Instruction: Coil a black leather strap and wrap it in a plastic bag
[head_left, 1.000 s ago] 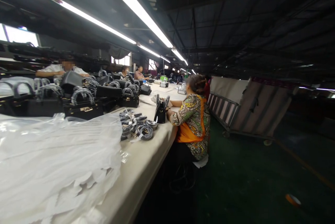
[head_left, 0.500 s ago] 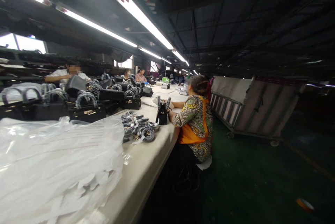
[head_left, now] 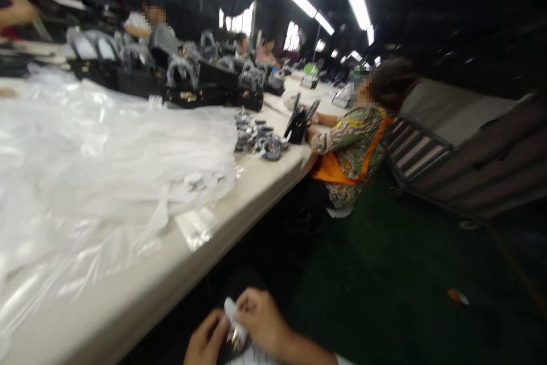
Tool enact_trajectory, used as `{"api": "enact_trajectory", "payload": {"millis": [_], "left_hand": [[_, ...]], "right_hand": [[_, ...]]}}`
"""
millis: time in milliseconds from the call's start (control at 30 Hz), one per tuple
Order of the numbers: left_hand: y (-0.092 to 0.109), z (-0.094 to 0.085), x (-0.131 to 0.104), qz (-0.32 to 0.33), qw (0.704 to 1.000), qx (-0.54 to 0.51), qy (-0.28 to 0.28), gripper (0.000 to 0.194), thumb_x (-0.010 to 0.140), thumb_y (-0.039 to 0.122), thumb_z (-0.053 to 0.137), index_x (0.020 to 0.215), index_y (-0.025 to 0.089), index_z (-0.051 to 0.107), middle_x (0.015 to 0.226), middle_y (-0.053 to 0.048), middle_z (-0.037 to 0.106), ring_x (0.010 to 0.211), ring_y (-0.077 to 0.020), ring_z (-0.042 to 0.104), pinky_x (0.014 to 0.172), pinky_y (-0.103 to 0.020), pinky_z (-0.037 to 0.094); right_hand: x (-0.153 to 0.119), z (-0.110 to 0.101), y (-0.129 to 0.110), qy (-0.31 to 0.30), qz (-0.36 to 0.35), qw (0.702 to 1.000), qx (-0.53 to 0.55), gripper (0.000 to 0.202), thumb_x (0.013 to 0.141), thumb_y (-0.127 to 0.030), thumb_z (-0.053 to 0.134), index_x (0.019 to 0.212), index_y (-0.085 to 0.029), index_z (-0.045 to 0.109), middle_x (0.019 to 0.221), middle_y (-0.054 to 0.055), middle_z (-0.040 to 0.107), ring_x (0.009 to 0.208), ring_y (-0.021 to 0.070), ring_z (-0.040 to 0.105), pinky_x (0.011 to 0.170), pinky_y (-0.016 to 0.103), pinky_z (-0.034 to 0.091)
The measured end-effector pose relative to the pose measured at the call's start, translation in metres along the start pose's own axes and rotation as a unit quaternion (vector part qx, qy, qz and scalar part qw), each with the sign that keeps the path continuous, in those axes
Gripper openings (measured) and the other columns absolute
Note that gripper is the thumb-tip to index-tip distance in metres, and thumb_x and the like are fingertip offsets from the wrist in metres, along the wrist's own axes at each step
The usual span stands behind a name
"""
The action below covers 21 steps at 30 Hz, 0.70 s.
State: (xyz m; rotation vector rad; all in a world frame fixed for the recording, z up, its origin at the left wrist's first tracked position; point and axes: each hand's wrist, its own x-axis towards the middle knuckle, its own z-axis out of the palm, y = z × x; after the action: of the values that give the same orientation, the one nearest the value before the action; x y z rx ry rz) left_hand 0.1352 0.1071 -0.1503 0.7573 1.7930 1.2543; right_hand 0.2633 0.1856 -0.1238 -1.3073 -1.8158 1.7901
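Fingers (head_left: 247,299) of the right hand (head_left: 265,319) are pinched closed on a pale strip (head_left: 230,308) at the bottom centre of the frame, while those of the left hand (head_left: 205,341) hold the left side of a small dark piece (head_left: 245,345) below it. The tabletop (head_left: 248,191) runs from lower left toward upper centre. At the right stands a barred cart (head_left: 478,165) – what it holds is hidden. Clear plastic sheeting (head_left: 106,143) spreads over the left of the tabletop; behind it crowd black handbags (head_left: 205,96) with wrapped handles, their insides out of sight. Right of centre, a co-worker (head_left: 354,137) has hands at a smaller black bag (head_left: 296,127), just beside a heap of coiled straps (head_left: 261,137). Smallest is the held work, off the tabletop's edge: the strip lies between the hands – long axis slanting from upper left to lower right, right hand nearer – with gold-coloured metal (head_left: 235,337) glinting just below.
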Motion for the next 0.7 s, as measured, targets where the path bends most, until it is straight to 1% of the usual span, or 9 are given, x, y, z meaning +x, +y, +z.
{"api": "enact_trajectory", "payload": {"millis": [33,67,133,200,300,500,600,700], "left_hand": [[-0.008,-0.003,-0.010,-0.013,0.999,-0.007,-0.035,0.040,0.082,0.054,0.063,0.075,0.015,0.065,0.069,-0.001,0.062,0.067,-0.0172,0.059,0.066,-0.032,0.050],[-0.015,-0.005,-0.019,0.003,0.998,-0.025,-0.064,0.039,0.080,0.053,0.061,0.071,0.015,0.065,0.066,-0.001,0.061,0.066,-0.0186,0.057,0.064,-0.032,0.046],[-0.025,-0.008,-0.028,-0.033,0.998,-0.033,-0.049,0.035,0.080,0.050,0.058,0.072,0.016,0.064,0.066,0.000,0.060,0.067,-0.0176,0.055,0.065,-0.029,0.043],[-0.030,-0.008,-0.030,-0.065,0.997,-0.036,-0.037,0.032,0.081,0.047,0.055,0.074,0.016,0.063,0.065,0.000,0.059,0.065,-0.0164,0.054,0.063,-0.028,0.042],[-0.030,-0.007,-0.029,-0.080,0.996,-0.041,-0.027,0.030,0.084,0.044,0.052,0.076,0.016,0.060,0.062,0.000,0.058,0.060,-0.0153,0.053,0.059,-0.026,0.041],[-0.025,-0.007,-0.031,-0.051,0.998,-0.017,-0.022,0.029,0.088,0.040,0.052,0.075,0.016,0.060,0.064,0.000,0.058,0.062,-0.0142,0.052,0.061,-0.025,0.040],[-0.024,-0.008,-0.033,-0.039,0.999,0.002,-0.025,0.029,0.090,0.041,0.052,0.078,0.016,0.061,0.065,0.001,0.058,0.063,-0.0138,0.052,0.061,-0.025,0.040],[-0.024,-0.009,-0.034,-0.027,0.999,0.021,-0.028,0.029,0.092,0.041,0.052,0.080,0.016,0.062,0.065,0.001,0.058,0.062,-0.0133,0.051,0.061,-0.024,0.039]], "right_hand": [[-0.007,0.006,0.010,0.008,0.019,1.000,0.017,0.026,0.083,-0.040,0.068,0.081,-0.014,0.064,0.071,0.001,0.064,0.062,0.0110,0.057,0.058,0.024,0.048],[-0.012,0.011,0.020,0.009,0.031,0.999,0.032,0.025,0.078,-0.038,0.071,0.079,-0.014,0.065,0.069,0.001,0.065,0.060,0.0116,0.057,0.058,0.024,0.046],[-0.017,0.016,0.034,-0.003,0.048,0.997,0.053,0.026,0.076,-0.040,0.070,0.082,-0.015,0.068,0.074,0.002,0.067,0.065,0.0128,0.059,0.062,0.025,0.046],[-0.017,0.016,0.041,-0.017,0.050,0.997,0.057,0.027,0.074,-0.040,0.071,0.082,-0.015,0.070,0.077,0.003,0.068,0.069,0.0143,0.060,0.065,0.025,0.046],[-0.015,0.014,0.041,-0.023,0.036,0.998,0.047,0.025,0.073,-0.038,0.072,0.079,-0.014,0.071,0.077,0.004,0.068,0.070,0.0148,0.060,0.066,0.025,0.045],[-0.012,0.015,0.043,-0.015,0.019,0.999,0.026,0.026,0.075,-0.038,0.073,0.080,-0.014,0.066,0.072,0.002,0.065,0.064,0.0124,0.056,0.058,0.023,0.043],[-0.008,0.016,0.047,-0.019,0.031,0.998,0.044,0.031,0.073,-0.038,0.075,0.087,-0.014,0.063,0.065,-0.001,0.060,0.058,0.0103,0.053,0.055,0.022,0.041],[-0.005,0.016,0.048,-0.033,0.044,0.997,0.052,0.041,0.072,-0.037,0.075,0.104,-0.012,0.066,0.062,-0.004,0.056,0.056,0.0090,0.049,0.055,0.022,0.040]]}}
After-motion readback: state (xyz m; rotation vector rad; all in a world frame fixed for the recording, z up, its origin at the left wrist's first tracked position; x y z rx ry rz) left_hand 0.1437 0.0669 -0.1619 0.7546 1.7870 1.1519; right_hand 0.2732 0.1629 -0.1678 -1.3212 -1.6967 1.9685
